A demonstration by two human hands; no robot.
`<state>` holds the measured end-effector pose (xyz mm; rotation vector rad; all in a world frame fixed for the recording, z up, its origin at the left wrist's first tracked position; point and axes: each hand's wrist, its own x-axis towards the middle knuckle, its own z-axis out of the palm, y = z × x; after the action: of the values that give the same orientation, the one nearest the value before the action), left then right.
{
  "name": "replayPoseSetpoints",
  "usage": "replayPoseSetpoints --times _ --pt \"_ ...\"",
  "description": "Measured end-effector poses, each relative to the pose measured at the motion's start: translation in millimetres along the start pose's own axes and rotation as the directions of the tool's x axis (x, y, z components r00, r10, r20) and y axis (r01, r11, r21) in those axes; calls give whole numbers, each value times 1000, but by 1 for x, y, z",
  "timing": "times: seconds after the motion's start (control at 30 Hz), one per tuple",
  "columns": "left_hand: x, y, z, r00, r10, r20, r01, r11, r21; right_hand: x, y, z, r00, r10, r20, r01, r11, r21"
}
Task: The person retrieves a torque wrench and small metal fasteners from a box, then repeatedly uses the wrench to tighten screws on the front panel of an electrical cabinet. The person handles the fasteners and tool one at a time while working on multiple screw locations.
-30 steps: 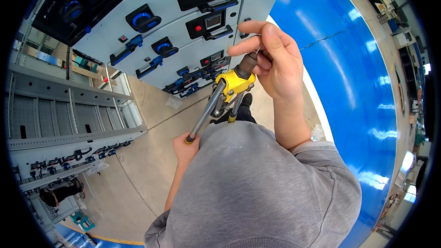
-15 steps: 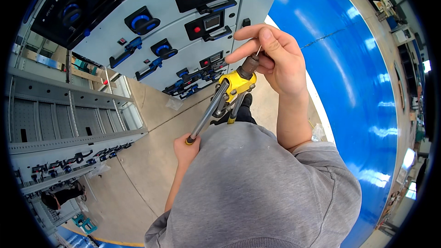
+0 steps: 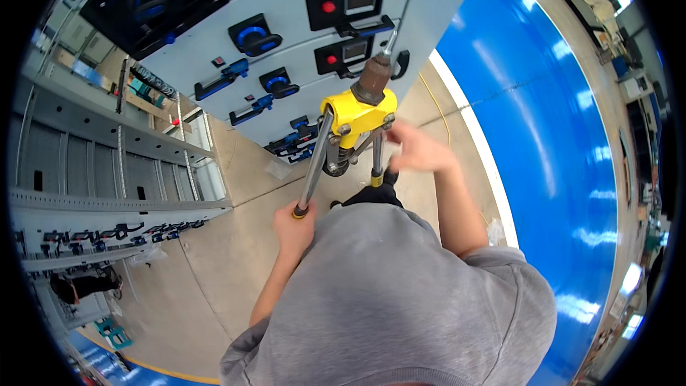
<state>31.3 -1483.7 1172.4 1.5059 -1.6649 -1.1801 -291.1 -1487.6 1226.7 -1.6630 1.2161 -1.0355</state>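
A two-handled lever riveter (image 3: 359, 111) with a yellow body points up and away from me, toward the cabinet front. From its dark nose sticks a thin blind rivet (image 3: 390, 43) with a silvery shank. My left hand (image 3: 294, 230) is closed round the end of the left metal lever. My right hand (image 3: 421, 150), slightly blurred, is beside the right lever, below the yellow head. Its thumb and fingers are apart, and nothing shows between them. Whether its fingertips touch the tool I cannot tell.
Ahead stands a grey switchgear cabinet (image 3: 293, 53) with rotary handles, red buttons and small screens. To the left is an open metal cabinet frame (image 3: 71, 164). A blue floor strip (image 3: 536, 129) runs along the right. A yellow cord (image 3: 437, 104) lies on the floor.
My right hand has left the rivet at the nose and come down beside the right lever. The riveter's head has risen toward the cabinet; my left hand keeps its hold.
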Motion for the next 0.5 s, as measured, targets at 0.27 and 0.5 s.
replayPoseSetpoints --times 0.27,0.5 --pt "34 12 -3 988 109 -112 -132 966 -221 -14 39 64 907 165 -388 -228 966 -123" --pt "89 1 -156 776 528 -345 -289 784 550 -67 16 -128 730 -476 -490 -212 524 -825"
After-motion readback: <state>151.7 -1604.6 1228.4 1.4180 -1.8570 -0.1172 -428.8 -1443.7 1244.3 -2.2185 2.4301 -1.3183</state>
